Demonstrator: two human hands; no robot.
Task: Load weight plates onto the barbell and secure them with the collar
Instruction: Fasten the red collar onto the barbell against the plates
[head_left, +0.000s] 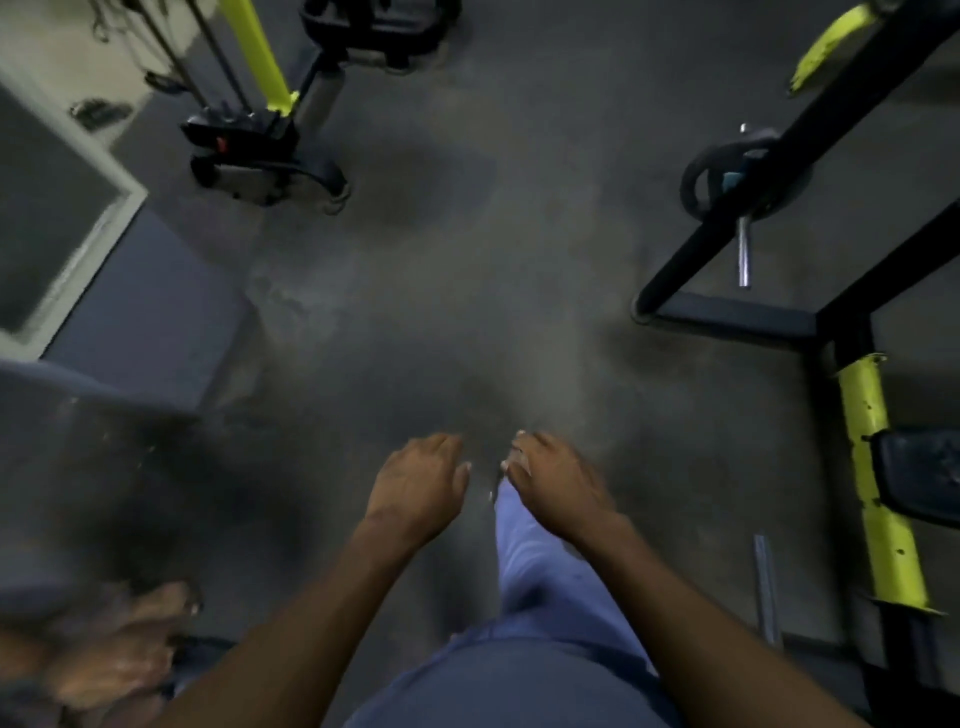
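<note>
Both of my hands hang in front of me over the dark gym floor, holding nothing. My left hand (418, 480) and my right hand (553, 480) are close together, palms down, fingers loosely curled. A black weight plate (698, 182) sits on a steel peg (744, 249) of the black rack (727, 317) at the upper right, far from both hands. A steel bar end (764, 582) shows low on the right beside a yellow upright (878, 493). No collar is visible.
A cable machine with a yellow post (260, 57) and black base (249, 150) stands at the upper left. A padded bench (130, 322) lies at the left. Another person's blurred hand (119, 649) is at the lower left. My blue-trousered leg (524, 561) is below my hands.
</note>
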